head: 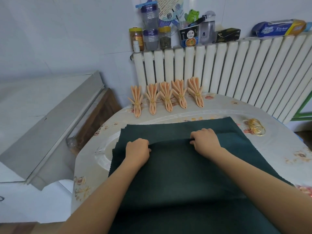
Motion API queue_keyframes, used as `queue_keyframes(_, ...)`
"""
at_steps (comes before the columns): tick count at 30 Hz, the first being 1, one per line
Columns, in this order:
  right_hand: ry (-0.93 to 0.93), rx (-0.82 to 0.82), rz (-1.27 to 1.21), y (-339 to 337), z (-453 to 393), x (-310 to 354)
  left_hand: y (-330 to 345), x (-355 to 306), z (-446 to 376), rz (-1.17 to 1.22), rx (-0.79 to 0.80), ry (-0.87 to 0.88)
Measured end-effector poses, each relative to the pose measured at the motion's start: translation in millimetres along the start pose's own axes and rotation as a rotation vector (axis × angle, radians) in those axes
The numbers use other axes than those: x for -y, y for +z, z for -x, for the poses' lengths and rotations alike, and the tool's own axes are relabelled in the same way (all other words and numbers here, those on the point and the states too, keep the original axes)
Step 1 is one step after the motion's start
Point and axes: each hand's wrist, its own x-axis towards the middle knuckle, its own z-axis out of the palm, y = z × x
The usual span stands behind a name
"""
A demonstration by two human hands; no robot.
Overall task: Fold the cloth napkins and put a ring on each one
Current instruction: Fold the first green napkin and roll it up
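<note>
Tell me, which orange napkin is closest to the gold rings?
The rightmost peach napkin in the row of five by the radiator. The other four stand further left, away from the gold rings.

Head-worn view, downward over table

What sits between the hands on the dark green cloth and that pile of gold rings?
Nothing visible does. The right hand and left hand pinch a fold in the green napkin; the gold rings lie off its far right corner, with only bare tablecloth between.
</note>
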Motion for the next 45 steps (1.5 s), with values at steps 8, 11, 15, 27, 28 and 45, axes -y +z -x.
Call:
queue_keyframes(8,0.053,-0.069,-0.140,31.2,-26.6,1.2,19.2,-2.4,-29.6,-0.091,-0.052,-0.075)
queue_keyframes(11,0.104,-0.107,-0.167,37.6,-27.1,2.0,21.5,-3.7,-33.3,-0.123,-0.039,-0.100)
queue_keyframes(15,0.160,-0.107,-0.168,40.1,-30.2,5.9,21.6,-6.2,-38.1,-0.147,-0.009,-0.117)
queue_keyframes(27,0.212,-0.095,-0.116,40.3,-33.6,13.0,31.5,-5.9,-38.7,-0.056,-0.134,-0.131)
queue_keyframes(28,0.209,-0.093,-0.109,39.9,-32.3,13.8,31.6,-6.7,-36.9,-0.039,-0.145,-0.123)
queue_keyframes(45,-0.009,0.146,-0.218,7.8,117.7,34.3,43.9,-81.6,97.7,0.143,0.208,0.216)
